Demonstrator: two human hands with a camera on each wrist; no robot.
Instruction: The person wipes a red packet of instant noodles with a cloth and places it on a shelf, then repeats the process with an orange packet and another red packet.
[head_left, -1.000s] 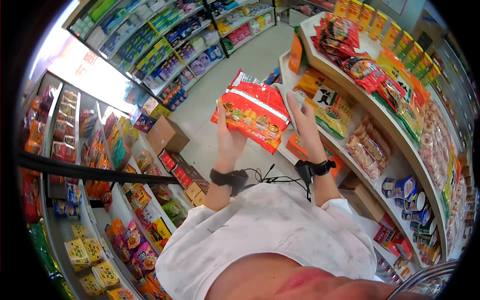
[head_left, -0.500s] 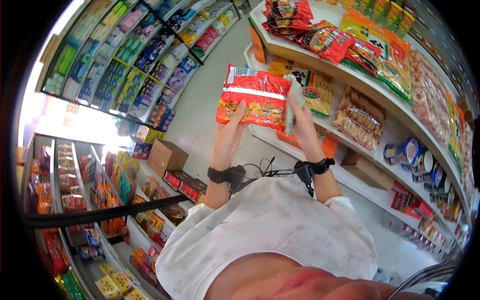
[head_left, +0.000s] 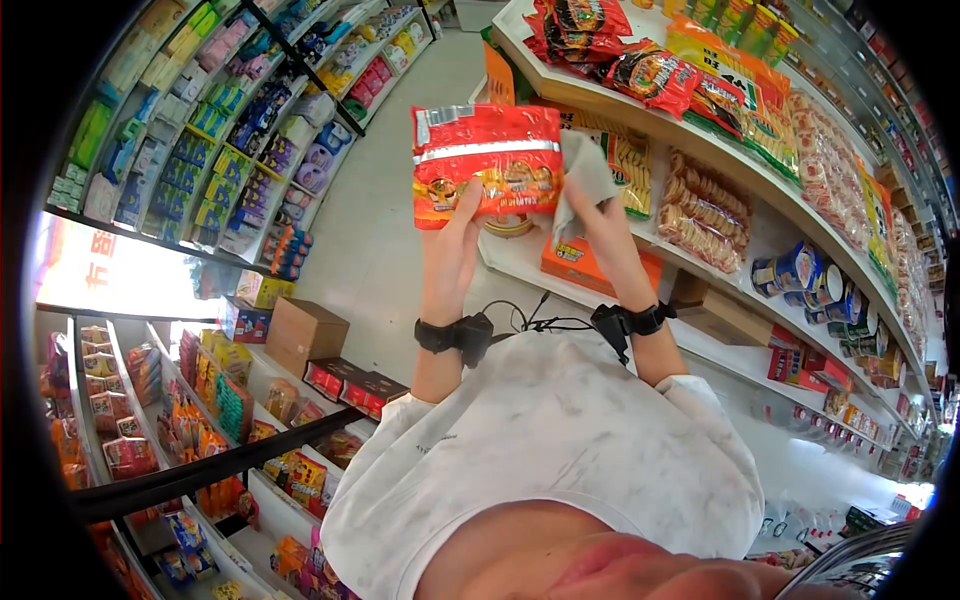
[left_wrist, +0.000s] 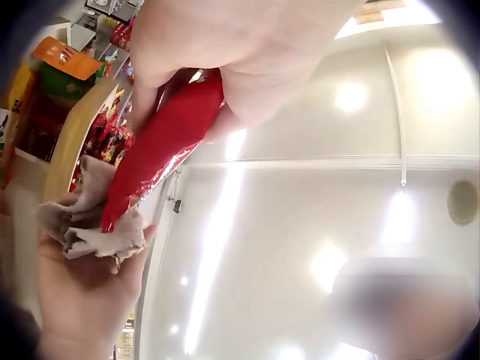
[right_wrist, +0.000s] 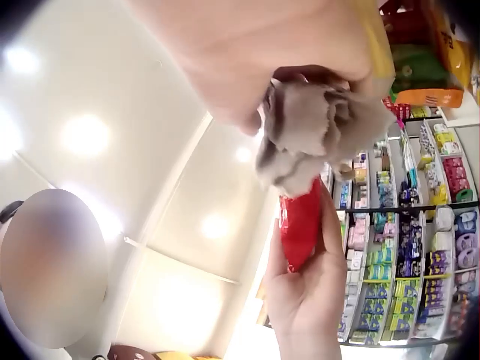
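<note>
My left hand [head_left: 452, 262] grips a shiny red food packet [head_left: 490, 135] by its left side, thumb lying across the printed front. The packet has a pale stripe and food pictures, and is held up in front of my chest. A crumpled grey cloth [head_left: 588, 170] is in my right hand [head_left: 608, 238], up against the packet's right end. In the left wrist view, the packet [left_wrist: 169, 135] shows edge-on between fingers and thumb, with the cloth [left_wrist: 94, 202] at its far end. From the right wrist, bunched cloth [right_wrist: 307, 127] sits between the right fingers and thumb.
At the right, a tiered white shelf [head_left: 690, 262] carries red packets [head_left: 650, 80], bagged crackers [head_left: 705, 210] and blue tubs [head_left: 785, 270]. Snack shelves [head_left: 215, 470] stand at lower left, beside a cardboard box [head_left: 305, 335] on the floor. Shelves of household goods [head_left: 220, 170] line the far left.
The packet has turned from tilted to nearly level and moved slightly up and left in view. The cloth shifts along its right end. The head view has swung, moving the shelves.
</note>
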